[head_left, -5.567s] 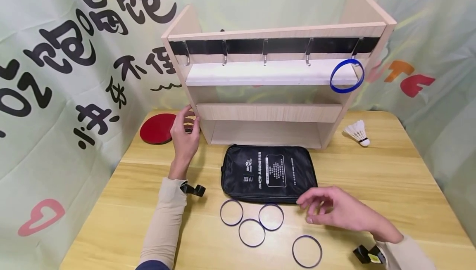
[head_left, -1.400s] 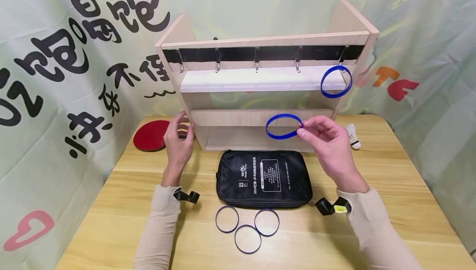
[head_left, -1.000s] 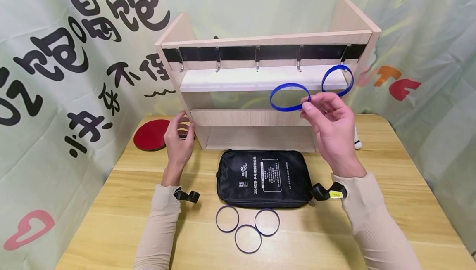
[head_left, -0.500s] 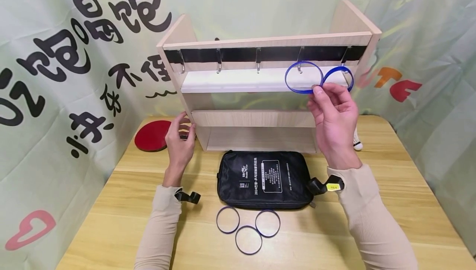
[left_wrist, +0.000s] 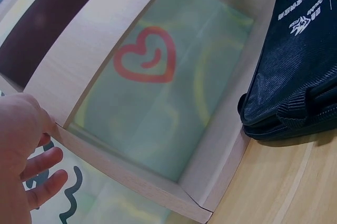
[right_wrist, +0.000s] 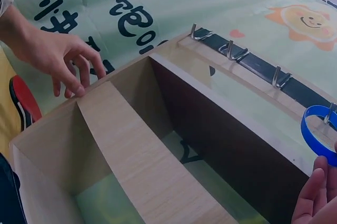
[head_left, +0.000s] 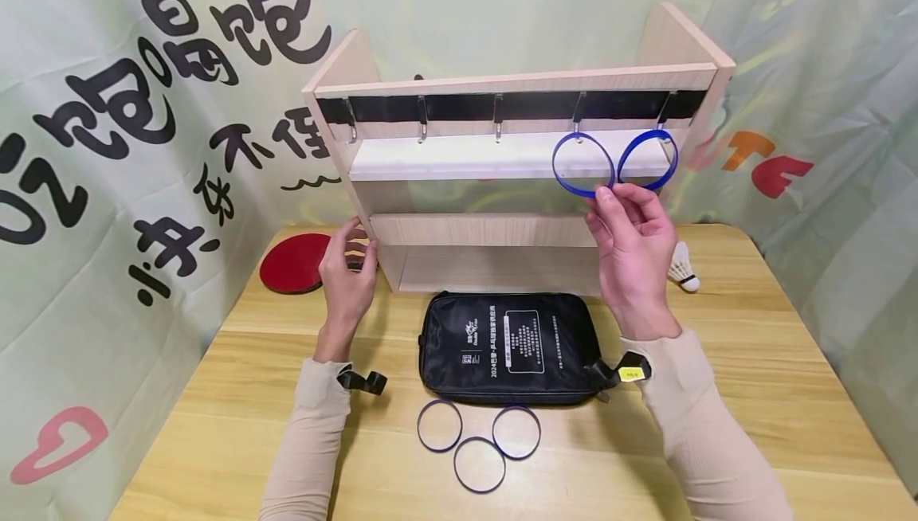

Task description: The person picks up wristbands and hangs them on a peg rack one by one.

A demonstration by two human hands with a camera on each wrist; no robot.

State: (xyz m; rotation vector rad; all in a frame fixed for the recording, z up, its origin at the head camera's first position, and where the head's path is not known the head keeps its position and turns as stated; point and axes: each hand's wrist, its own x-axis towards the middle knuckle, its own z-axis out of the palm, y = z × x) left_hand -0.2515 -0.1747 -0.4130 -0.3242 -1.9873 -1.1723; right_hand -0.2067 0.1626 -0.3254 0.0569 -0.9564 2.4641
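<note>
My right hand [head_left: 611,196] pinches the lower edge of a blue ring [head_left: 582,164], whose top sits at the fourth hook [head_left: 577,119] of the wooden rack [head_left: 502,80]. In the right wrist view my fingertips [right_wrist: 316,171] touch that ring [right_wrist: 315,133] from below. A second blue ring [head_left: 648,158] hangs from the rightmost hook. My left hand [head_left: 354,240] rests with straight fingers on the rack's left side panel [head_left: 337,67], seen also in the left wrist view [left_wrist: 23,139].
A black zipped bag [head_left: 509,344] lies in front of the rack. Three dark rings [head_left: 479,464] lie on the wooden table [head_left: 753,393] near its front edge. A red paddle [head_left: 290,260] lies at the left and a shuttlecock [head_left: 681,268] at the right.
My right hand picked a ring off the table, lifted it up past the shelf and brought it to the fourth hook. The left hand stayed on the rack.
</note>
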